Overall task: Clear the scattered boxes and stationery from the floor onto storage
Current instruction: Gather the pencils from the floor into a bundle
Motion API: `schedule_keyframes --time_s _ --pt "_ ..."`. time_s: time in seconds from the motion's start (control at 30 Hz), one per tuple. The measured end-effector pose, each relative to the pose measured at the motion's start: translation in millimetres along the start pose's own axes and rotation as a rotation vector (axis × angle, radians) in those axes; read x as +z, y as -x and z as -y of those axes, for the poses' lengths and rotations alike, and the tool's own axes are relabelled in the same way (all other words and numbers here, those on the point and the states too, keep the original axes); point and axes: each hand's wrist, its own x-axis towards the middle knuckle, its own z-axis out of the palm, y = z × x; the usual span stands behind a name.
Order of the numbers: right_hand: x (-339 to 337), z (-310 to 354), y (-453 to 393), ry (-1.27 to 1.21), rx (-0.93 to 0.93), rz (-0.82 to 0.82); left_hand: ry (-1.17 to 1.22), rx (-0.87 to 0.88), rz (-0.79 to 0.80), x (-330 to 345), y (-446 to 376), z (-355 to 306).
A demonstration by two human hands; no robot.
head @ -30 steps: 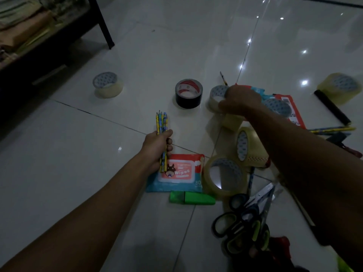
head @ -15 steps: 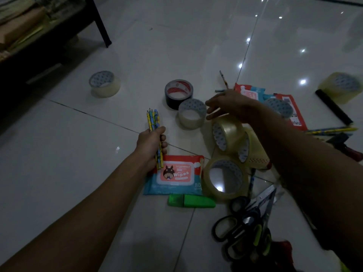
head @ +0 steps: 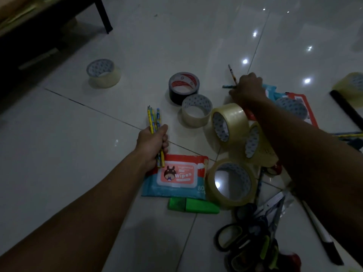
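Note:
My left hand [head: 152,143] grips a bundle of several yellow and blue pencils [head: 153,118] above a wipes pack [head: 180,177]. My right hand [head: 247,89] is further out on the floor, its fingers curled over two loose pencils [head: 231,74] that stick out to its left. Rolls of clear tape lie around: one on edge [head: 230,118] under my right forearm, one flat [head: 196,110], a large one [head: 231,183] and a far one [head: 103,73]. A black tape roll [head: 183,87] stands behind them.
A green highlighter [head: 193,207] lies below the wipes pack. Scissors [head: 249,238] are piled at the lower right. A red and blue packet [head: 306,107], a black marker [head: 345,110] and another tape roll [head: 351,87] lie at the right. A dark low shelf [head: 49,22] stands at the upper left.
My right hand let go of the clear tape roll, which now lies flat by the black one, and reached out to the two loose pencils. My left hand keeps its bundle.

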Motion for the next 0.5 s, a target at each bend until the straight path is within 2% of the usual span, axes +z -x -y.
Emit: schedule_keyframes --time_s 0.1,0.27,0.4,0.5 --pt "1 3 -5 0.179 -0.041 0.085 -0.022 0.017 -0.015 1 -1 2" --pt "-2 6 -1 0.328 -0.192 -0.051 -0.012 0.03 -0.017 1 -1 3" --pt "-6 6 13 0.457 -0.339 -0.042 -0.009 0.025 -0.023 4 -1 3" --pt "-15 7 26 0.447 -0.434 -0.112 0.018 -0.009 -0.028 3 2 -1"
